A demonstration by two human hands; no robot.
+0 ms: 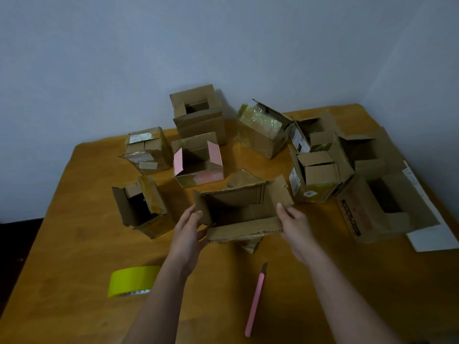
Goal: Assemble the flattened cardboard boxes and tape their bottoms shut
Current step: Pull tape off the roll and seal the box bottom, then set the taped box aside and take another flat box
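Note:
A brown cardboard box (242,207) stands open-topped in the middle of the wooden table (74,244), its flaps spread outward. My left hand (190,230) grips its left flap and wall, thumb and fingers on either side. My right hand (294,225) holds its right end, thumb on the right flap. A roll of yellow-green tape (133,281) lies near the front left, partly behind my left forearm. A pink utility knife (255,300) lies between my forearms, blade pointing away.
Several other cardboard boxes ring the held one: a pink-flapped box (198,161), a tall box (198,112) at the back, a torn box (142,207) on the left, larger ones (380,207) on the right. A white sheet (432,235) lies at the right edge.

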